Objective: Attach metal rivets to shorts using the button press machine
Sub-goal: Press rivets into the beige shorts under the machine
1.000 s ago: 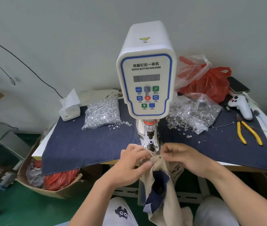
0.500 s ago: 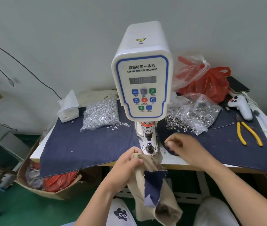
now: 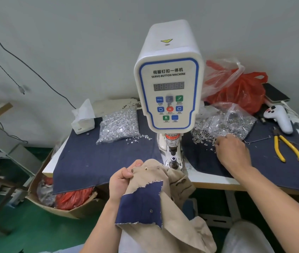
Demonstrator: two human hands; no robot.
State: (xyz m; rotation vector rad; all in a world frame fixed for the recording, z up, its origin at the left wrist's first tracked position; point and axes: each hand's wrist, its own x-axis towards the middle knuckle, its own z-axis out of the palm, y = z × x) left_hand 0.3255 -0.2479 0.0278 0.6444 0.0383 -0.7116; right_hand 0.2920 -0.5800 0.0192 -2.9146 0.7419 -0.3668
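Observation:
The white servo button press machine (image 3: pixel 168 88) stands mid-table, its die post (image 3: pixel 173 160) at the front edge. My left hand (image 3: pixel 125 181) grips the beige shorts (image 3: pixel 179 216) just left of the die; three rivets show along the top hem and a navy fabric patch (image 3: pixel 142 203) hangs over them. My right hand (image 3: pixel 232 152) reaches right of the machine into loose metal rivet rings (image 3: pixel 202 136) spilled on the navy cloth; its fingertips are down among them, and I cannot see whether they pinch one.
A bag of silver rivet pins (image 3: pixel 119 126) lies left of the machine, a bag of rings (image 3: pixel 231 121) right. Yellow pliers (image 3: pixel 287 148), a white controller (image 3: pixel 280 119), red plastic bags (image 3: pixel 240 90), a phone and a tissue box (image 3: pixel 83 119) also sit on the table. A cardboard box (image 3: pixel 61 201) is below left.
My right hand let go of the shorts and moved right and back to the loose rings. My left hand kept the shorts and drew them slightly down and left of the die.

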